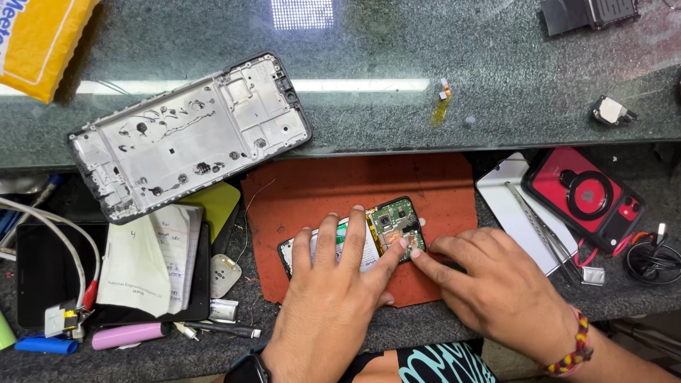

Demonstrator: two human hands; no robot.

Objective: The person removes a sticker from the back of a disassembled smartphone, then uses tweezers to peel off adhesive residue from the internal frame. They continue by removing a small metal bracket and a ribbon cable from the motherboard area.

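1. I am pressing my left hand [340, 284], fingers spread flat, on the one opened phone [355, 237], whose long axis is running from 8 to 2 o'clock on the one red mat [298, 191].
2. My right hand [496, 291] (index fingertip extended, gripping nothing) is touching its green board [396, 220] from 4 o'clock, and both hands are equally near.
3. One bare metal frame [188, 135] is lying at 10 o'clock on the surface [496, 78].

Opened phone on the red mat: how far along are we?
Done: the silver metal mid-frame is off, lying on the glass counter. In hand: the left hand pins the opened black phone on the red mat while the right hand fingers its green board. Left: that frame is not back on.
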